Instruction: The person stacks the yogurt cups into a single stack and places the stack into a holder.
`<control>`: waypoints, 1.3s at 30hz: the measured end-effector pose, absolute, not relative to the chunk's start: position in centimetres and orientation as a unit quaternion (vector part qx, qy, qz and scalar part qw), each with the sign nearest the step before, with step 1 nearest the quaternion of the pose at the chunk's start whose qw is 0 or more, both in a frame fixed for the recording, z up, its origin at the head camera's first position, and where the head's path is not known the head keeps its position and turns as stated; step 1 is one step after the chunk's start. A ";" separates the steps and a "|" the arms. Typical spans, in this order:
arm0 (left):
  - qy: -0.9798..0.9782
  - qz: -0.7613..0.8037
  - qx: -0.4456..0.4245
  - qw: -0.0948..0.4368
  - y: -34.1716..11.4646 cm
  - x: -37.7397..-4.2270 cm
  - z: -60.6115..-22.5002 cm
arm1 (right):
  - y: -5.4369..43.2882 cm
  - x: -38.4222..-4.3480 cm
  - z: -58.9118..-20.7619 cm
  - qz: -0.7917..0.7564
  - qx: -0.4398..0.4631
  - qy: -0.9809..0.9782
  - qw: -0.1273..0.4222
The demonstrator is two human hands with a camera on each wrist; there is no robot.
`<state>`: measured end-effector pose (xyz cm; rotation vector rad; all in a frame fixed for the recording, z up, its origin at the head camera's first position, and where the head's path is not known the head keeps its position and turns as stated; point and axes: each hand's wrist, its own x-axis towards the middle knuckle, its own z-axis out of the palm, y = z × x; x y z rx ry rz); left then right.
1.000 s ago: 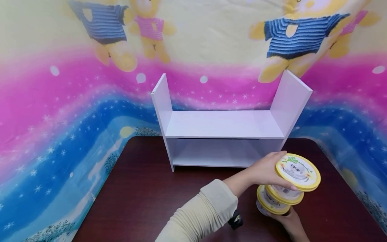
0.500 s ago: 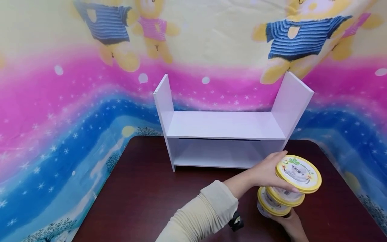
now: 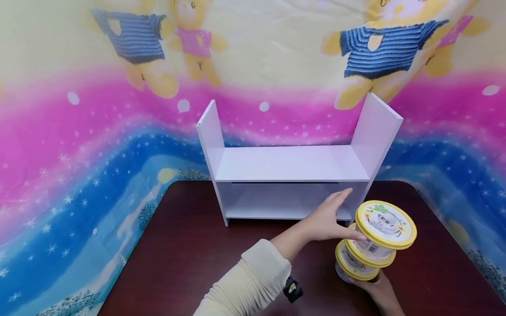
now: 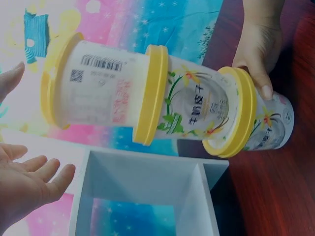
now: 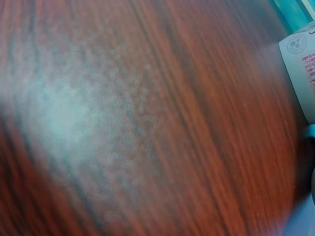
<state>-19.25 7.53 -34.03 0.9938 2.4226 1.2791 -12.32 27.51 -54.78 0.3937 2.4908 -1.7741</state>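
Head view overlaps left hand [image 3: 326, 223] and top tub [image 3: 386, 224]; left wrist view shows a gap between them, fingers spread, holding nothing. It also shows right hand [image 4: 258, 51] grasping bottom tub [image 4: 268, 129], thumb along its side (other fingers hidden). Middle tub [image 4: 197, 101] sits between, the stack in front of the shelf's [image 3: 292, 162] right end. Right wrist view adds streaky, shiny wood grain on the table [image 5: 138, 123]. Tubs: round, smooth white printed walls, yellow-rimmed lids. Shelf: flat white boards.
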 end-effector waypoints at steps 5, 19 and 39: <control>0.815 0.471 0.320 0.104 5.8 -19.4 -34.3 | 27.4 -12.4 -54.7 -0.581 0.135 0.802 0.044; 0.797 0.535 0.272 0.067 0.5 -20.5 -35.2 | 27.6 -12.3 -54.8 -0.589 0.169 0.787 0.075; 0.781 0.579 0.234 0.001 -5.8 -20.4 -35.2 | 27.5 -12.4 -54.9 -0.593 0.169 0.784 0.072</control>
